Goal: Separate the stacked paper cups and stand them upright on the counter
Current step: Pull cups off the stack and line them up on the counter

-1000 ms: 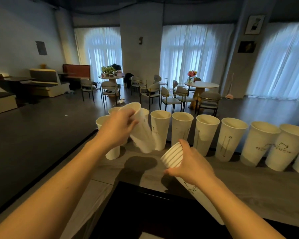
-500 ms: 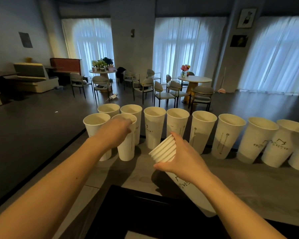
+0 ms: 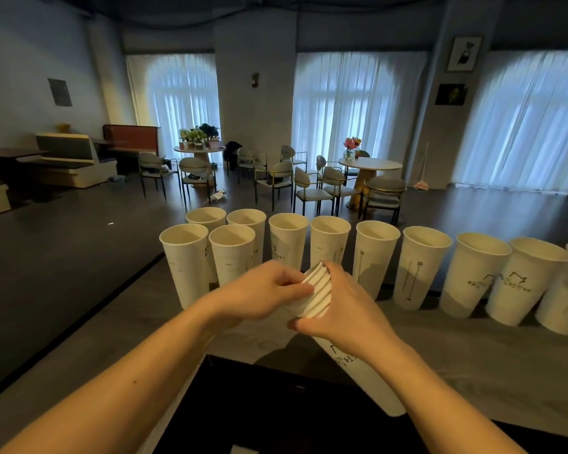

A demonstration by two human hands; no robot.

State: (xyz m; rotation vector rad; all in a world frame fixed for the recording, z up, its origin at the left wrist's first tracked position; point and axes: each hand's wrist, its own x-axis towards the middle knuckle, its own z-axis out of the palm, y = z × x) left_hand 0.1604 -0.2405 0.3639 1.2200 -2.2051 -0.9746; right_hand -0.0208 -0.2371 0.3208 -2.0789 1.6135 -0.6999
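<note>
My right hand [image 3: 338,309] is wrapped around the stack of cups [image 3: 318,294], fingers curled over its upper end with the thumb underneath, so it is clamped on the stack. The stack lies tilted, its rims pointing up and away from me and its base [image 3: 374,385] slanting back toward my right forearm, held above the table [image 3: 473,348]. My left hand [image 3: 263,290] meets the stack from its left side — fingertips [image 3: 297,283] pinched together on the outermost rim at the top of the stack, touching my right hand's fingers.

Just beyond the stack, single cups stand upright on the table. Two sit nearest, left of the stack: the front left cup [image 3: 187,267] and the second front cup [image 3: 233,253], side by side. Behind them is a back row [image 3: 328,244] of upright cups running from left of the stack off to its far right — the last one is cut off by the frame edge. Several carry thin dark line markings.

On my side of the stack, a dark recess [image 3: 276,414] drops below the table edge. Far beyond the stack, the room holds round dining tables [image 3: 369,164] with chairs [image 3: 309,191], and curtained windows [image 3: 358,106].
</note>
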